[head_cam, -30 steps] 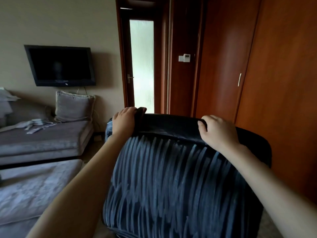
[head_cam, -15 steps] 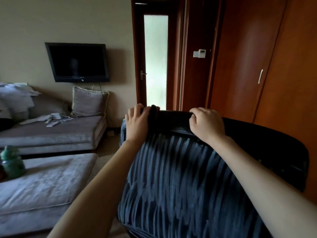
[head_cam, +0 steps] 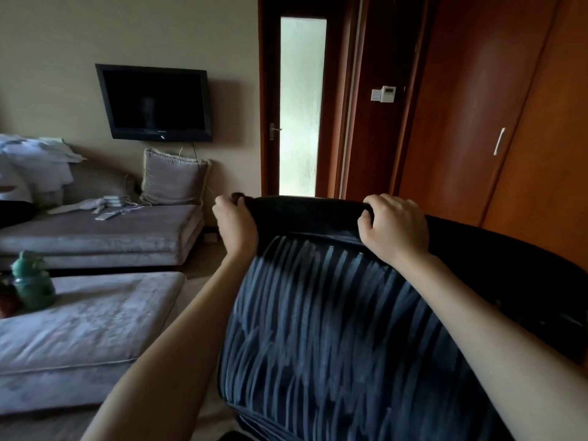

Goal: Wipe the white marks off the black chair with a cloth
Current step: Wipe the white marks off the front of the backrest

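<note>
My left hand (head_cam: 237, 226) has its grip on the top-left corner of the black padded chair back (head_cam: 334, 345), streaked with white marks (head_cam: 302, 300); my right hand (head_cam: 394, 226) grips its top edge.

left hand (head_cam: 237, 226) grips chair (head_cam: 318, 329) top | right hand (head_cam: 394, 229) grips likewise | forearms outstretched

Black chair (head_cam: 334, 329) back fills centre and right foreground, blocks reach straight down. Left hand (head_cam: 237, 224) and right hand (head_cam: 394, 227) grip its top edge. Narrow floor (head_cam: 200, 267) strip runs left of chair, bounded by grey ottoman (head_cam: 95, 323) (green bottle (head_cam: 31, 281) stands at its far-left end). Sofa (head_cam: 95, 237) beyond. Wardrobe doors (head_cam: 477, 122) near behind chair at right. Air above top edge open toward frosted door (head_cam: 302, 103).
</note>
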Available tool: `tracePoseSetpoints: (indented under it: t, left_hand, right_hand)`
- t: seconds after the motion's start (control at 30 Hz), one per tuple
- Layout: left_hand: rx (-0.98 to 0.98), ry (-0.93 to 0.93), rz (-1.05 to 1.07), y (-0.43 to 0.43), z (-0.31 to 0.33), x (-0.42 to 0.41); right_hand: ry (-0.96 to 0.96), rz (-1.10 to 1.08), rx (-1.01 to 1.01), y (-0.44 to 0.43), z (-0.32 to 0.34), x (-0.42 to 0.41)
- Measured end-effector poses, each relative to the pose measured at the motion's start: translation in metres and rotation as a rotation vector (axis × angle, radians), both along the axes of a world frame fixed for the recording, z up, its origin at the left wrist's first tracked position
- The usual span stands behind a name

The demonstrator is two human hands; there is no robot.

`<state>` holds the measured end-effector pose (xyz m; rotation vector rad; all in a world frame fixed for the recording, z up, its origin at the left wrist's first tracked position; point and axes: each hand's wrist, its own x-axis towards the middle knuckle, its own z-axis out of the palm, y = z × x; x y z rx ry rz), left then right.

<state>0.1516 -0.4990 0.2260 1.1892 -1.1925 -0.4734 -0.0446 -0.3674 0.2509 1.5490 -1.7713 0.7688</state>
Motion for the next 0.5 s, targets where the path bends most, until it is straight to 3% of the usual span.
tracePoseSetpoints:
  t: [0.2, 0.33, 0.4, 0.5]
  left_hand:
    - [-0.427, -0.48, -0.188, 0.075, 0.011, -0.101]
    - [-0.618, -0.744, -0.251, 0.084, 0.01, -0.096]
    - [-0.526, -0.761, -0.144, 0.064, 0.009, -0.071]
    - [-0.112, -0.605, 0.02, 0.026, -0.001, -0.026]
  right_hand:
    - [0.004, -0.022, 0.044, 0.003, 0.002, -0.005]
    - [-0.013, 0.0, 0.071, 0.014, 0.004, -0.01]
    - [0.019, 0.014, 0.138, 0.018, 0.005, -0.014]
    - [0.04, 0.071, 0.283, 0.035, 0.014, -0.021]
